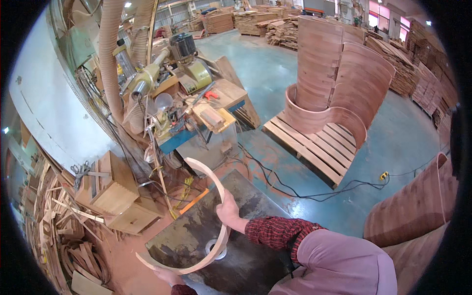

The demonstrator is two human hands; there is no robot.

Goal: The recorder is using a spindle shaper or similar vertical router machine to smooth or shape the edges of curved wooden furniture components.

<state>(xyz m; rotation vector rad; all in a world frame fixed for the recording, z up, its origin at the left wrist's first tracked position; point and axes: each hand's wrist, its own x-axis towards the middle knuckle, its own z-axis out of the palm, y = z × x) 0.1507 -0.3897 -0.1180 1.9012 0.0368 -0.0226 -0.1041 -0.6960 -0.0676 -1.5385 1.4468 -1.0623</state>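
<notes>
A pale curved wooden piece (220, 187), shaped like a large open C, is held in both my hands over a dark, stained metal machine table (265, 221). My right hand (228, 210) grips it at the outer right side of the curve, fingers wrapped round the wood. Down at the near left end, my left hand (167, 276) closes on the piece's lower part; some of its fingers are hidden. Inside the curve, close to its lower right stretch, a round light metal ring (216, 249) is set in the table top, partly covered by the wood.
Beyond the table stands a cluttered workbench (206, 118) with tools and a motor. Large curved wood panels (319, 69) rest on a slatted pallet (314, 147). Black cable (295, 196) runs over the floor. Wooden boxes (115, 191) and offcuts (86, 260) lie at left.
</notes>
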